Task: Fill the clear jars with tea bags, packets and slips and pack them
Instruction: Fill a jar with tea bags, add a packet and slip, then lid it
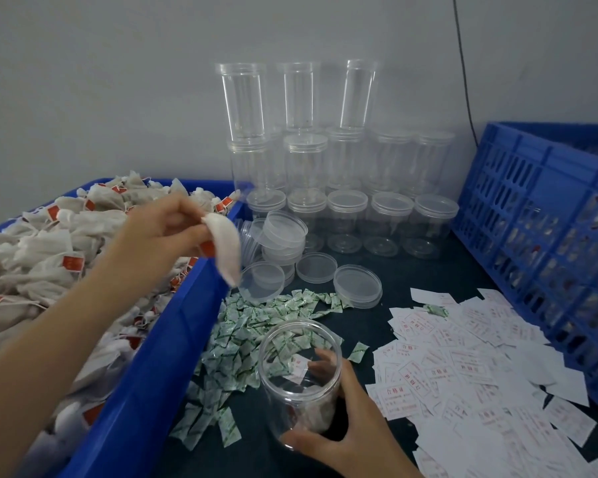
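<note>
Aloft, left fingers [183, 232] pinch a tea bag [227, 250] — right fingers [306, 441] grip the jar [279, 401].

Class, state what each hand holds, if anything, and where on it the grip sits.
The left hand pinches a tea bag by its upper end; the right hand holds the open clear jar round its lower wall.

On my feed I see a dark tabletop [425, 272]. A blue bin [145, 374] heaped with tea bags [49, 257] sits on its left side, and a blue slotted crate [532, 201] stands along the right. At the back wall, clear jars [347, 215] stand in rows, stacked in tiers. Loose clear lids [358, 284] lie before them, some piled. Green-and-white packets [235, 336] are strewn just beside the bin. White slips [463, 367] with red print spread from there toward the crate.
</note>
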A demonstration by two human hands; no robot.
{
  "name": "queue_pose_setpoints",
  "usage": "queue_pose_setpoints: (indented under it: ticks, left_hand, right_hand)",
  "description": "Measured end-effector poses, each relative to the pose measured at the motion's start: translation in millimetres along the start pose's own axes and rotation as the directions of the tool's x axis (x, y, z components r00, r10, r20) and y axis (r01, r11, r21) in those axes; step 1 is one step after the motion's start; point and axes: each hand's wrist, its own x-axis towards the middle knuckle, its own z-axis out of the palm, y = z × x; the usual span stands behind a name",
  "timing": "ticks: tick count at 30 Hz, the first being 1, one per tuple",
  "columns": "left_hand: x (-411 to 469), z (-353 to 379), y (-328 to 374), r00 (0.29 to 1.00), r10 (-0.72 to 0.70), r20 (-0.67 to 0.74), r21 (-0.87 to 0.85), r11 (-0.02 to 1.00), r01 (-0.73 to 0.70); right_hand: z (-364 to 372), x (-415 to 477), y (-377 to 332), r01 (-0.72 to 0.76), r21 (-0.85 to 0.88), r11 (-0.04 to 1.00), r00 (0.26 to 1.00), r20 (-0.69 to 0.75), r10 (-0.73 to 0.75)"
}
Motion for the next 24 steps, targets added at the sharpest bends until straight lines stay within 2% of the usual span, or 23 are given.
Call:
queue_pose_setpoints:
  ticks: [3,5,7,9,11,12,15,17,19,21,22,24]
  left_hand:
    - [-19,20,21,0.987,0.023,0.16,-0.145,0.989,0.001]
    - [-31,36,28,0.955,0.019,0.297,-0.156,0.987,0.029]
    - [-41,50,29,0.898,0.009,0.44,-0.063,0.998,0.02]
    - [-40,55,22,0.874,0.028,0.485,0.141,0.984,-0.11]
    - [-26,49,11,0.912,0.068,0.404,0.318,0.924,-0.21]
    - [-17,43,5,0.937,0.071,0.342,0.359,0.912,-0.2]
    - [18,24,-28,0.988,-0.022,0.15,0.44,0.897,-0.047]
    - [37,15,-56,0.993,-0.106,0.042,0.584,0.809,0.061]
    - [49,6,-84,0.977,-0.214,-0.003,0.694,0.703,0.156]
    - [51,-3,-109,0.938,-0.345,0.047,0.77,0.61,0.186]
    - [48,-8,-120,0.907,-0.413,0.076,0.817,0.548,0.181]
    - [40,-11,-136,0.845,-0.521,0.122,0.934,0.349,0.081]
  right_hand:
    - [0,-1,-1,0.001,-0.001,1.0,1.0,0.001,-0.001]
    - [0,-1,-2,-0.006,0.0,1.0,1.0,0.009,0.006]
    - [0,-1,-3,-0.006,0.007,1.0,1.0,0.017,0.006]
    - [1,-1,-2,-0.008,0.014,1.0,1.0,0.018,0.008]
    - [0,0,-1,-0.008,0.011,1.0,1.0,0.013,0.008]
    - [0,0,0,-0.006,0.01,1.0,1.0,0.008,0.006]
    - [0,0,0,0.0,0.01,1.0,1.0,0.001,0.0]
    - [0,0,-1,-0.004,0.005,1.0,1.0,0.0,0.004]
    - [0,2,-1,0.0,-0.005,1.0,1.0,-0.001,0.0]
    - [0,2,-1,-0.002,-0.023,1.0,1.0,-0.001,0.002]
    - [0,3,0,-0.005,-0.024,1.0,1.0,-0.001,0.005]
    - [1,3,0,-0.006,-0.019,1.0,1.0,-0.002,0.006]
